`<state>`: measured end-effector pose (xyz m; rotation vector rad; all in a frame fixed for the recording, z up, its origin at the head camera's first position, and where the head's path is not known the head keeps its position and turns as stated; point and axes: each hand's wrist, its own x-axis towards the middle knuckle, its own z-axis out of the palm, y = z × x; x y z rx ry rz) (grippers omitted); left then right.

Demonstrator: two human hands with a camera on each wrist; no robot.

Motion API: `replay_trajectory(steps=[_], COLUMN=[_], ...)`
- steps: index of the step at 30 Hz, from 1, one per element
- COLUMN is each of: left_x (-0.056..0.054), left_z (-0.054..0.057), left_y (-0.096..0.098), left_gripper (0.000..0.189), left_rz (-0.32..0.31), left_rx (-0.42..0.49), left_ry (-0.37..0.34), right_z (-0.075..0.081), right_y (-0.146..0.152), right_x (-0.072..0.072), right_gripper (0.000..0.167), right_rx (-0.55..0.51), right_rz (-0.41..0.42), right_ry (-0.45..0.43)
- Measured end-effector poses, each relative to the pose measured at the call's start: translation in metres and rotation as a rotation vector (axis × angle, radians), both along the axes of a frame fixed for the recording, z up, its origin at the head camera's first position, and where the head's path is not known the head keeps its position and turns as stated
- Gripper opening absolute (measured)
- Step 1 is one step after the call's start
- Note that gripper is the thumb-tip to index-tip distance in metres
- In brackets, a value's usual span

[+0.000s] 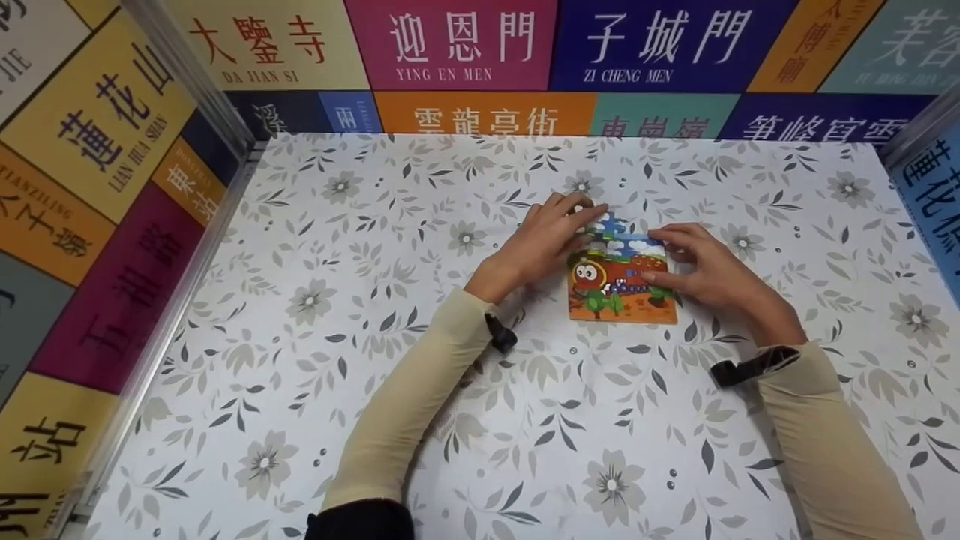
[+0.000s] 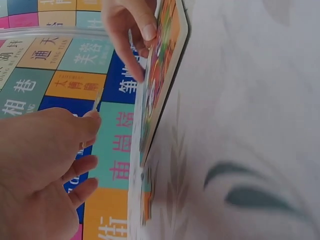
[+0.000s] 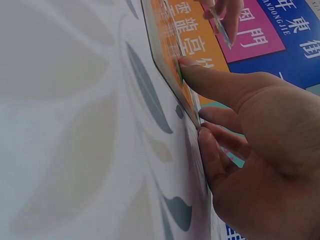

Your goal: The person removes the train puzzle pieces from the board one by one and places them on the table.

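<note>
A jigsaw puzzle [image 1: 622, 304] in a square board lies on the patterned tabletop, its picture showing a big-eyed cartoon creature, orange ground and blue sky. My left hand [image 1: 551, 234] is over its upper left side, pinching a thin puzzle piece [image 3: 221, 29] between thumb and fingertips, raised above the board in the right wrist view. At the right side my right hand [image 1: 709, 266] holds the board, thumb on the face and other fingers against the edge. Beyond the board's end, low to the table, a few loose pieces [image 2: 147, 200] show in the left wrist view.
The table [image 1: 247, 375] has a white cloth with grey leaves and flowers. Colourful panels with large characters [image 1: 457, 45] stand along the back, with more panels [image 1: 97, 150] on the left. A black wrist strap [image 1: 750, 367] is on the right sleeve.
</note>
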<state>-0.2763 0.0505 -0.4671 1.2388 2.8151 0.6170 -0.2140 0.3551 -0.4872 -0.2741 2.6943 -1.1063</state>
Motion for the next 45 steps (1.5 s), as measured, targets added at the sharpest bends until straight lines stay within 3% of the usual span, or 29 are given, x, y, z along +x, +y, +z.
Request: replay_trajectory(steps=[13, 23, 38, 45], left_x=[0.000, 0.006, 0.007, 0.004], left_z=[0.005, -0.001, -0.014, -0.017], left_y=[-0.044, -0.079, -0.104, -0.109], left_gripper=[0.051, 0.048, 0.047, 0.046], left_rz=[0.015, 0.057, 0.085, 0.092], left_rx=[0.136, 0.124, 0.124, 0.122], left_ry=[0.006, 0.003, -0.002, -0.011], right_z=[0.001, 0.000, 0.001, 0.000], right_y=[0.000, 0.000, 0.001, 0.002], right_x=[0.001, 0.002, 0.002, 0.002], right_gripper=[0.078, 0.075, 0.078, 0.075], right_rx=[0.003, -0.011, 0.002, -0.011], right_rz=[-0.016, 0.027, 0.001, 0.012], right_ry=[-0.034, 0.039, -0.025, 0.023])
